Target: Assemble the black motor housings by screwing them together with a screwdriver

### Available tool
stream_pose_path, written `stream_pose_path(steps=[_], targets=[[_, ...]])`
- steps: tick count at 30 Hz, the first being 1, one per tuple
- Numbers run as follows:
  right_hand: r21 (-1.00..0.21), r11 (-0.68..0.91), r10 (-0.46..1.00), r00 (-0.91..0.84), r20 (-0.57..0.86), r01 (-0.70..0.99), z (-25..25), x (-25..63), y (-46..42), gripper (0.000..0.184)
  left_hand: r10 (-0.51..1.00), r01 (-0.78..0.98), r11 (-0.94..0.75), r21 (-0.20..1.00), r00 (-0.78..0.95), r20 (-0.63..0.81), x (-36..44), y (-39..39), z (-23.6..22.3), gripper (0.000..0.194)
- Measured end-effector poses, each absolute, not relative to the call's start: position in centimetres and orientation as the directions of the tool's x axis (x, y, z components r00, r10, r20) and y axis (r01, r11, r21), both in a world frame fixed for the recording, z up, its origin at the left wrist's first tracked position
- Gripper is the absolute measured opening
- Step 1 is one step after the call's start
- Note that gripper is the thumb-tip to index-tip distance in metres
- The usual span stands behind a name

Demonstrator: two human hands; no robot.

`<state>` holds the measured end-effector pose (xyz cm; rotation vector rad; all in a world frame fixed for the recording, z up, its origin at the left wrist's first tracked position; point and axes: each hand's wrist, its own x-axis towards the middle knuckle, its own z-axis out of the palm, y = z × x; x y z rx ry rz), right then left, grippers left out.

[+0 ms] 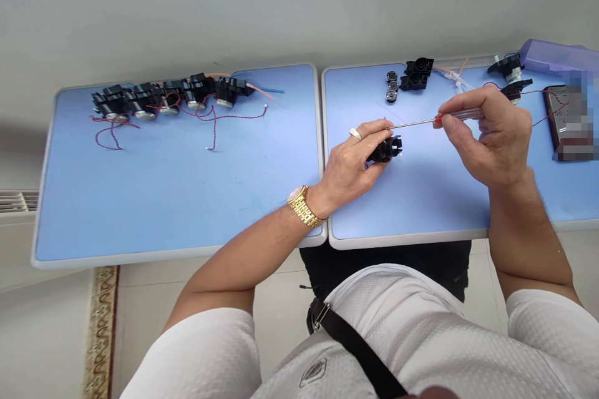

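Observation:
My left hand (352,162), with a ring and a gold watch (305,205), is closed around a small black plastic part (387,149) over the right table. A white pin shows at the part's exposed end; the rest lies under my fingers. Between finger and thumb, my right hand (491,133) grips a screwdriver (414,125) with a clear handle and red collar. Its thin metal shaft points left, and the tip reaches my left fingertips. Whether the tip touches a screw I cannot make out.
Several black assemblies (171,99) with red wires line the left table's (187,199) back. Behind my hands are small round motor-like parts (392,87), black housings (418,74) and clear tubing (456,77). Further right sit more black assemblies (508,67), a purple case (556,57) and a phone (555,121).

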<state>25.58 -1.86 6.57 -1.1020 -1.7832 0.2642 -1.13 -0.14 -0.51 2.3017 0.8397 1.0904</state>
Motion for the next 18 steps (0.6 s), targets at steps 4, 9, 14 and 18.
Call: stream_pose_path(steps=[4,9,14,18], targets=[[-0.596,0.569,0.759,-0.083,0.646,0.566,6.5,25.7,-1.8,0.012,0.725,0.337,-0.668,0.664,0.499,0.476,-1.0,-0.3,-0.2,0.035],[-0.643,0.566,0.769,-0.049,0.638,0.515,6.8,25.8,-2.1,0.020,0.801,0.370,-0.576,0.729,0.432,0.414,-1.0,-0.4,0.0,0.033],[-0.658,0.591,0.722,0.057,0.689,0.467,7.3,25.3,-3.1,0.016,0.881,0.289,-0.389,0.875,0.393,0.263,-0.9,-0.1,0.4,0.040],[-0.612,0.605,0.704,0.016,0.710,0.509,7.8,24.9,-3.9,0.023,0.911,0.174,-0.250,0.953,0.377,0.170,-0.8,0.1,0.6,0.043]])
